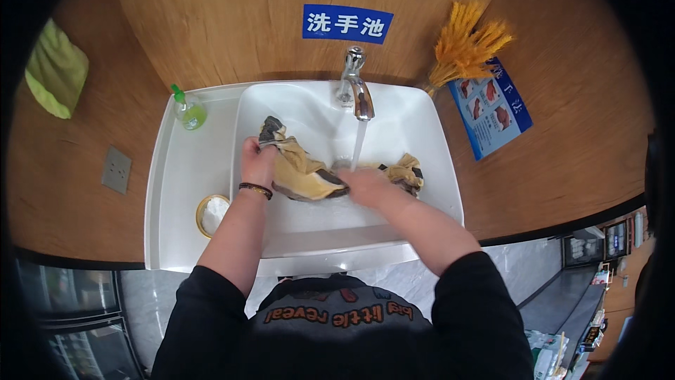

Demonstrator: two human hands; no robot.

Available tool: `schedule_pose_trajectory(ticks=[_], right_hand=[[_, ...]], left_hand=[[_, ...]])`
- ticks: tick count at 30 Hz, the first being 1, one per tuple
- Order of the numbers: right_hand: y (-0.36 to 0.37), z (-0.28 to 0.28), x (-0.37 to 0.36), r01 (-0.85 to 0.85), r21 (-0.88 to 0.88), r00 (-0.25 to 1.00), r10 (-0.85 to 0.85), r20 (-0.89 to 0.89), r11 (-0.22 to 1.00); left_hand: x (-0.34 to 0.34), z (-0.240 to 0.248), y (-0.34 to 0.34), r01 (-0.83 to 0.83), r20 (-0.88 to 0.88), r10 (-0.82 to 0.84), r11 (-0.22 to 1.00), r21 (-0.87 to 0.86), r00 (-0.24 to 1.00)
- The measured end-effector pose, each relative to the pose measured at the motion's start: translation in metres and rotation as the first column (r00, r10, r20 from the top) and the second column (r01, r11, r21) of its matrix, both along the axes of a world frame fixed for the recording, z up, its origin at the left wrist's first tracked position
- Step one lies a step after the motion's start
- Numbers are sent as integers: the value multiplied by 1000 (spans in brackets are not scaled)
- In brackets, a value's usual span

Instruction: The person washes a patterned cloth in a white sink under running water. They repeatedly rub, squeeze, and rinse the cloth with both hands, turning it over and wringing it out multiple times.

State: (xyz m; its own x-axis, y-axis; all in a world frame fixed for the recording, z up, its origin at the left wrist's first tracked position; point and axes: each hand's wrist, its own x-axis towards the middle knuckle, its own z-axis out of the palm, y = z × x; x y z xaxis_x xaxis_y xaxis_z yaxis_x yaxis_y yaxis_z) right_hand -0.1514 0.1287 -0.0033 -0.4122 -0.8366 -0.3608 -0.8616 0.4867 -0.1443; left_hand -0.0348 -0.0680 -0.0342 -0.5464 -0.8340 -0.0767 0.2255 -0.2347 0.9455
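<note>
A tan cloth piece with dark grey ends (306, 169) stretches across the white sink (267, 236). It looks somewhat like a sock, but its exact kind is unclear. My left hand (258, 162) is closed around its upper left end. Its lower right end meets my right hand (365, 184), whose fingers are closed there and partly hidden. Water runs from the chrome faucet (362, 99) right beside my right hand. A second tan and dark bunched cloth (406, 175) lies in the basin, just right of that hand; whether the two pieces join is hidden.
On the left ledge stand a green-topped soap bottle (188, 111) and a small bowl of white powder (213, 214). A yellow-green towel (58, 71) hangs at left. Right of the basin are dried yellow stalks (467, 42) and a blue poster (490, 113). Wooden panels enclose the sink.
</note>
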Motion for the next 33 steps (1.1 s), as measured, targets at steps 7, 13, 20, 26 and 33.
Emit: schedule_pose_trajectory(ticks=[7, 13, 20, 26, 33], right_hand=[[76, 71, -40, 111, 135, 966, -74, -249, 985], [80, 58, -26, 51, 637, 985, 68, -161, 769], [5, 18, -28, 468, -159, 729, -278, 625, 870], [-22, 19, -20, 848, 85, 28, -204, 979, 523], [25, 36, -13, 626, -537, 745, -230, 626, 566]], left_hand=[[-9, -31, -3, 192, 495, -66, 959, -208, 866], [-5, -4, 21, 492, 709, -129, 803, -335, 693], [-7, 1, 47, 557, 615, 5, 419, -717, 788], [-38, 23, 63, 772, 792, -80, 304, -559, 605], [-104, 32, 94, 899, 895, -98, 97, -427, 436]])
